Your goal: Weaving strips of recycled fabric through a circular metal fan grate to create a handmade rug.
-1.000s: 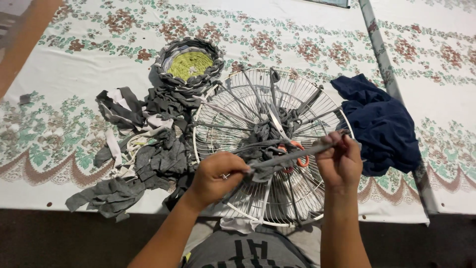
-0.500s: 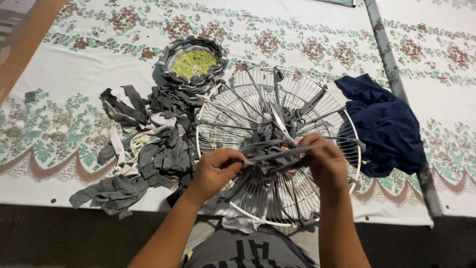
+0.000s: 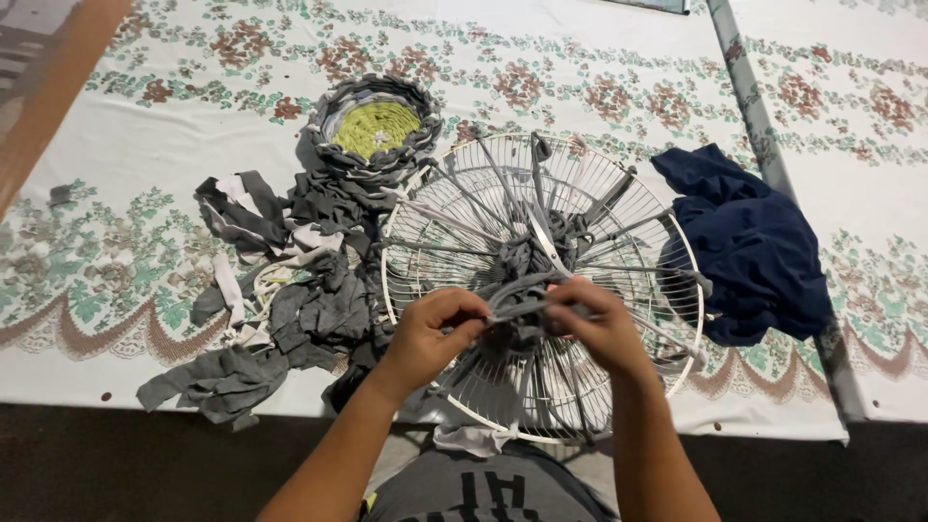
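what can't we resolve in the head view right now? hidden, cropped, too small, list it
- Strip ends: both the left hand and right hand close over the grey fabric strip; the fingers hide each grip.
- Wire fan guard: hub covered by woven strips and the hands; near rim hangs past the table edge.
- Dark blue cloth: bunched, so its kind is unclear.
- Woven round piece: weave detail too small.
- Grey scrap pile: overlapping, uncountable.
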